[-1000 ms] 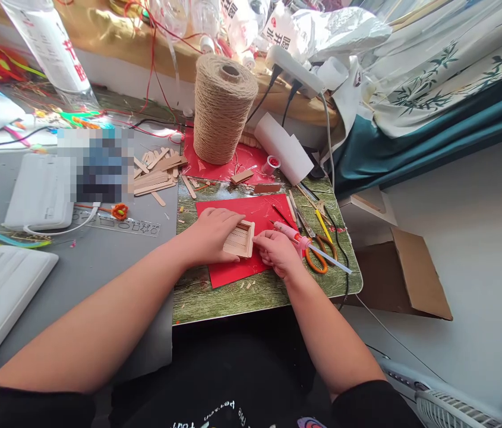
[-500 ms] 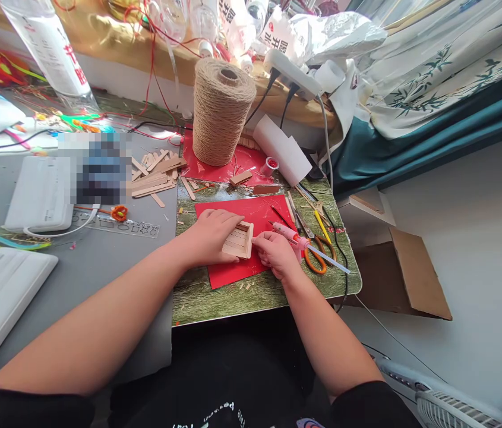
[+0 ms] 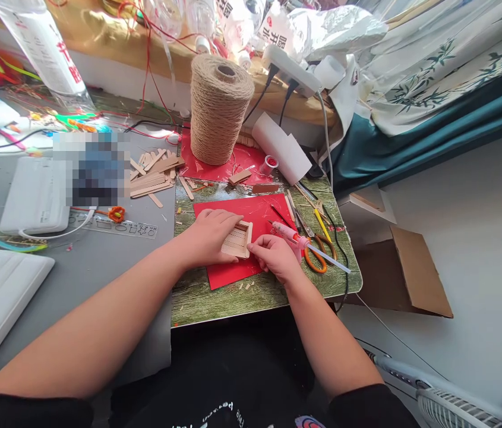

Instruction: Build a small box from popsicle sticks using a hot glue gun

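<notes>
A small panel of wooden craft sticks (image 3: 239, 239) lies on a red paper sheet (image 3: 263, 213) on the green-patterned board (image 3: 215, 297). My left hand (image 3: 208, 235) rests over the panel's left side, fingers curled down on it. My right hand (image 3: 272, 257) is closed in a pinch against the panel's right edge. A pink glue gun (image 3: 293, 236) lies just right of my right hand, over orange-handled scissors (image 3: 317, 257).
A big spool of jute twine (image 3: 219, 107) stands behind the red sheet, with a white roll (image 3: 281, 148) and power strip (image 3: 293, 72) to its right. Loose craft sticks (image 3: 155, 172) lie left. White devices (image 3: 34, 193) sit on the grey table. A cardboard piece (image 3: 415, 273) lies beyond the board's right edge.
Both hands stay on the stick panel. My right hand has shifted slightly left and down along the panel's right edge; the view has tilted a little.
</notes>
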`<state>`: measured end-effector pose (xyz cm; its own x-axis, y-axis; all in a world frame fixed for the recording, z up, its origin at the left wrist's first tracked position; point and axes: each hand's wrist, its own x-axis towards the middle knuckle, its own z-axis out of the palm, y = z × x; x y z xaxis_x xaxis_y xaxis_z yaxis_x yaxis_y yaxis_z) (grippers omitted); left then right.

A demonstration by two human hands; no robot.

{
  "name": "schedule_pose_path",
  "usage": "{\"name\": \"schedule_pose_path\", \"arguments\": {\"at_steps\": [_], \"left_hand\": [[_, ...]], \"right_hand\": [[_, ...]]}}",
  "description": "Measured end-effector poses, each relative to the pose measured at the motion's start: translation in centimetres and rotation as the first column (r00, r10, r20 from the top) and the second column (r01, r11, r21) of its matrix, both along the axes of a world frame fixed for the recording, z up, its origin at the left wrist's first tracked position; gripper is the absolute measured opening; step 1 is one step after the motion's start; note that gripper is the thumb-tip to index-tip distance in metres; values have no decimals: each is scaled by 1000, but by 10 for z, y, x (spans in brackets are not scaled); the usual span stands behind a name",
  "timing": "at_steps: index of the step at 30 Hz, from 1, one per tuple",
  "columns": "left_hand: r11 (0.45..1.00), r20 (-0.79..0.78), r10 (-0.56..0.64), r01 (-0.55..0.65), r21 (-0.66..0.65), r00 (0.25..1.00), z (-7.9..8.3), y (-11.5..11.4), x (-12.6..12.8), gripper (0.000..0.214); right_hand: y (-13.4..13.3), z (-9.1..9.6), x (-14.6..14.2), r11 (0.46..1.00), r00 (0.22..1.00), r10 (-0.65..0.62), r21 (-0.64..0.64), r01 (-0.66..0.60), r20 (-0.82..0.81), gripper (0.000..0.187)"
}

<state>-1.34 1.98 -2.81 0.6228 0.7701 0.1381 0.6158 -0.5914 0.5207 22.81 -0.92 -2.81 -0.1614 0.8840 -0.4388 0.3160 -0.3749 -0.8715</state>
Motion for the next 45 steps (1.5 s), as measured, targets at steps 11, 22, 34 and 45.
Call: {"name": "schedule_pose_path", "arguments": {"at_steps": [11, 22, 34, 45], "left_hand": [[1000, -6, 1, -1, 2, 1000, -2, 1, 1, 92], [1000, -11, 10, -10, 3, 1000, -2, 1, 1, 93], [1000, -10, 6, -6, 18, 1000, -3, 1, 1, 92], [1000, -12, 14, -14, 9, 1000, -3, 0, 2, 95]], "right_hand": [[-1, -6, 1, 999, 999, 14, 46, -16, 33, 41], [-2, -6, 2, 996, 997, 27, 79, -32, 70, 37], [-13, -12, -13, 926, 997, -75, 369, 83, -35, 58], [-1, -18, -12, 942, 999, -44, 334, 37, 15, 51]]}}
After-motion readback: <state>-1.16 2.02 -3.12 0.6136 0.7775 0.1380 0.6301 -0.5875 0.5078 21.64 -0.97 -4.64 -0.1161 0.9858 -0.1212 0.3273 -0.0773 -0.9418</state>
